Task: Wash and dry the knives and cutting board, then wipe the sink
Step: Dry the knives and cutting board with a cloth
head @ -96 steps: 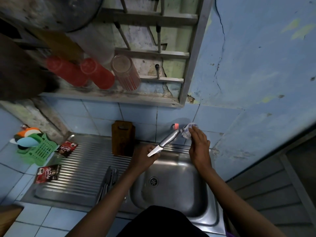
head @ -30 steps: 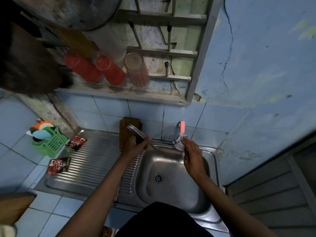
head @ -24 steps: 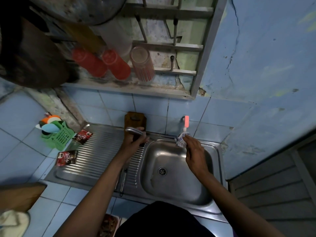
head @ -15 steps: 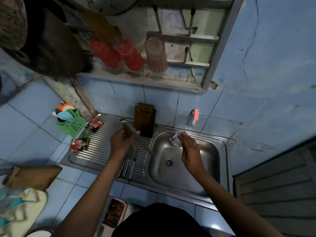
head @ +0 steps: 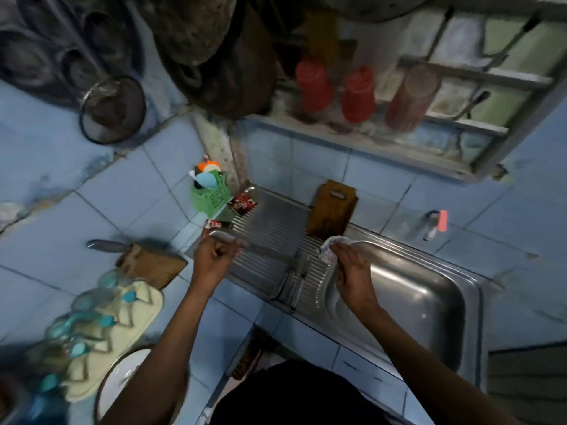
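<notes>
My left hand [head: 214, 256] grips the handle of a knife [head: 264, 252], its blade pointing right over the ribbed drainboard [head: 270, 222]. My right hand [head: 349, 265] pinches a small crumpled white cloth [head: 333, 248] at the left rim of the steel sink [head: 429, 302]. More knives [head: 296, 277] lie on the drainboard between my hands. The brown cutting board [head: 333, 210] leans upright against the tiled wall behind the drainboard. A wooden knife block [head: 150, 265] with one knife handle sticking out lies on the counter to the left.
A tap with a red handle [head: 437, 223] sticks out of the wall above the sink. A green basket [head: 210, 194] and red sachets [head: 244, 204] sit at the drainboard's left end. Cups and pans hang on the rack above. A dish mat with utensils [head: 107, 326] lies at lower left.
My view swung left. My left hand carried the knife from above the sink leftward over the drainboard, and my right hand with the cloth moved from the tap to the sink's left rim.
</notes>
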